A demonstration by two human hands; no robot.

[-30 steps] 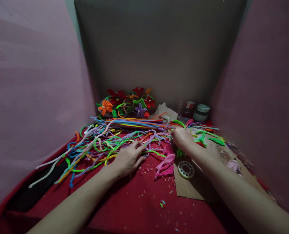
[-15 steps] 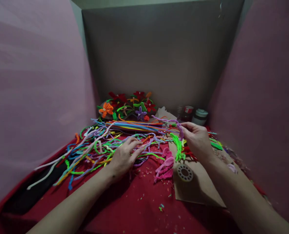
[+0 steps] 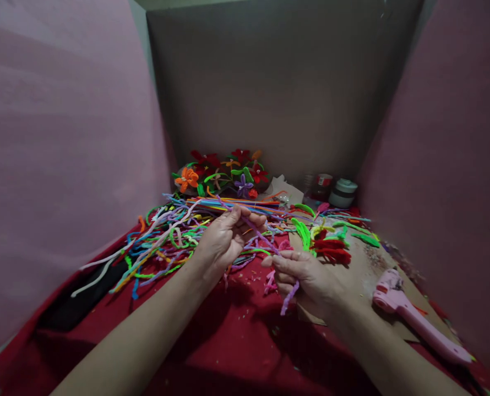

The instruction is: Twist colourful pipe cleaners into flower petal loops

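A purple pipe cleaner [image 3: 263, 237] runs slantwise between my two hands above the red cloth. My left hand [image 3: 224, 236] pinches it near its upper end, which sticks out past the thumb. Lower and to the right, my right hand [image 3: 305, 278] is closed round it, and the other end hangs below the fingers. Under and behind my left hand spreads a tangle of loose, many-coloured pipe cleaners [image 3: 162, 247]. Bright green pieces [image 3: 303, 232] and dark red pieces [image 3: 331, 247] lie just beyond my right hand. Pink pieces are partly hidden behind it.
Pipe-cleaner flowers [image 3: 243, 186] stand at the back beside a bundle of straight pipe cleaners [image 3: 212, 204]. A lidded jar [image 3: 343, 192] is at the back right. On the cardboard [image 3: 364, 291] at right lies a pink glue gun [image 3: 418, 319]. Pink walls flank both sides.
My right hand has come down and left with the purple pipe cleaner. My left hand has risen from the tangle and now grips it too. The view has shifted, bringing the glue gun into sight.
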